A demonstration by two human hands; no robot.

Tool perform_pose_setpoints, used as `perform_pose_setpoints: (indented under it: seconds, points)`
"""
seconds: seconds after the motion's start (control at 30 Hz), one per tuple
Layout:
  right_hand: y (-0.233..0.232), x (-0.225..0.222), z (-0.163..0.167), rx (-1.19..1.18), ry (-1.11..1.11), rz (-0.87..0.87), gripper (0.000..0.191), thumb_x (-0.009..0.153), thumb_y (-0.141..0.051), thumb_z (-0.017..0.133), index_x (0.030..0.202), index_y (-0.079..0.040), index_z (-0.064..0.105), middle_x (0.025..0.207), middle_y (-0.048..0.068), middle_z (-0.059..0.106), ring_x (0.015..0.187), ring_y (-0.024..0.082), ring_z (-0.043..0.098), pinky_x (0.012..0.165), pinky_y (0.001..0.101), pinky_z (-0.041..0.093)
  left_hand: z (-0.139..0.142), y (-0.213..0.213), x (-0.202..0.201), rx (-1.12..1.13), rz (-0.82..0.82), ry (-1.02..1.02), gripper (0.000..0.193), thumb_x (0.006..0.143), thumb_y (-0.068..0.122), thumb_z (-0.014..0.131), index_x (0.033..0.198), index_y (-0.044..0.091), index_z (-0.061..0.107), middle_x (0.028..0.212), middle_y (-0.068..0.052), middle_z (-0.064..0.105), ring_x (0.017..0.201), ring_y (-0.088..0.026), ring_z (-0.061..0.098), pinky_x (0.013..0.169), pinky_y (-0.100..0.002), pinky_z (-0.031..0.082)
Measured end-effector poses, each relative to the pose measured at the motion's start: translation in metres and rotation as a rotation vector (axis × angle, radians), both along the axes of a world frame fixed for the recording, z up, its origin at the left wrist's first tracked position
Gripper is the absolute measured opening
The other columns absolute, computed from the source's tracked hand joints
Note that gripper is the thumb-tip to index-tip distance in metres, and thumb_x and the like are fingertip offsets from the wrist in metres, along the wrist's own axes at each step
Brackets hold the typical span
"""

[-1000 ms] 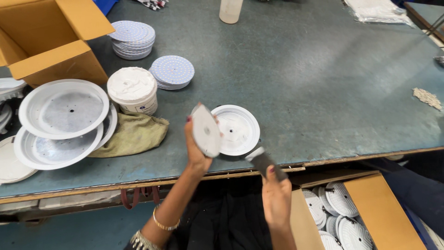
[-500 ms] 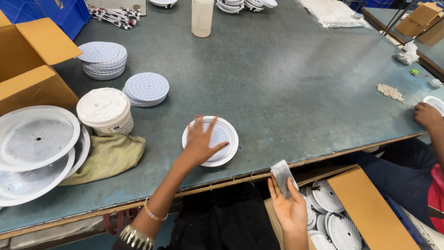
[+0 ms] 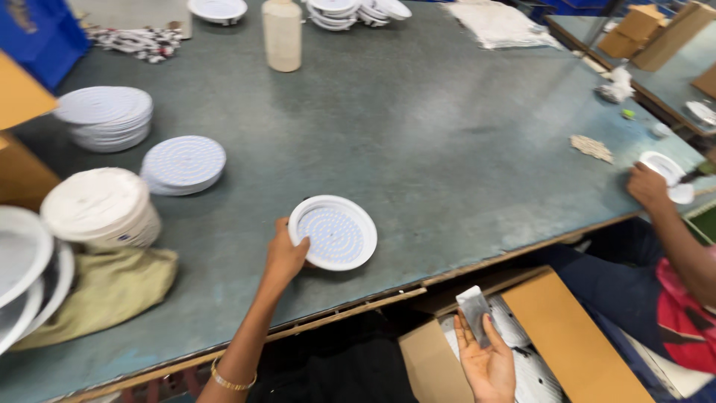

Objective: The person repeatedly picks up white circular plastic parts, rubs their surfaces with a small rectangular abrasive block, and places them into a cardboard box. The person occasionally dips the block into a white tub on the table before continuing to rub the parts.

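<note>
In the head view, a round white lamp housing with a dotted inner disc (image 3: pixel 333 232) lies flat on the grey-green tabletop (image 3: pixel 462 142) at the lower centre of the frame. The left hand (image 3: pixel 286 254) is closed on its left rim, fingers curled over the edge. The right hand (image 3: pixel 486 357), at the bottom edge below the tabletop, is held palm up and open, with a small flat silver rectangular plate (image 3: pixel 475 314) resting on its fingers, loosely supported and not clamped.

As a judgement, the housing is best kept flat and steadied at the rim only, so that the dotted disc is not touched; the plate would be safer pinched than balanced on an open palm.

A brown open cardboard box of white round parts (image 3: pixel 537 351) sits at the lower right, under the tabletop's edge. Another brown cardboard box (image 3: pixel 19 134) is cut off at the left edge, and a blue crate (image 3: pixel 37 37) stands at the upper left. A cream plastic bottle (image 3: pixel 283 33) stands upright at the top centre. Stacks of white dotted discs (image 3: pixel 183 164) are seen at the left. At the right edge, another person's hand (image 3: pixel 647 186) is held beside a small white round part (image 3: pixel 661 166).
</note>
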State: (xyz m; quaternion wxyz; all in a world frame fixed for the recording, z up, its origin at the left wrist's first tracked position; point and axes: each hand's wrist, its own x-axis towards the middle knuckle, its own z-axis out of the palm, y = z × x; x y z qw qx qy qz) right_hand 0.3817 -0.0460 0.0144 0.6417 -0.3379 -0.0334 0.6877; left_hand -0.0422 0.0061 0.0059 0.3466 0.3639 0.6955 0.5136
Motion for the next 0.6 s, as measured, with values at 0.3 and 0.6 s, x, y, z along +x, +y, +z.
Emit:
perform_pose_setpoints:
  seconds: [0.3,0.6]
  points:
    - [-0.013,0.043,0.003,-0.036,0.036,-0.080,0.020,0.094,-0.004,0.063,0.111,0.000,0.056,0.122,0.019,0.064,0.125,0.038,0.061,0.109,0.0479,0.044,0.062,0.182,0.191,0.708,-0.525,0.453,0.086,0.084,0.023,0.080,0.149,-0.007,0.032,0.148,-0.031,0.045,0.139,-0.044,0.041,0.114,-0.048,0.034]
    - [-0.019,0.088,0.001,-0.057,-0.092,-0.108,0.023,0.094,-0.010,0.065,0.113,0.000,0.061,0.119,0.015,0.066,0.116,0.034,0.064,0.104,0.0430,0.051,0.304,-0.096,0.253,0.935,-1.266,0.456,0.051,0.094,0.034,0.070,0.139,0.011,0.060,0.136,-0.012,0.065,0.124,-0.031,0.062,0.106,-0.042,0.052]
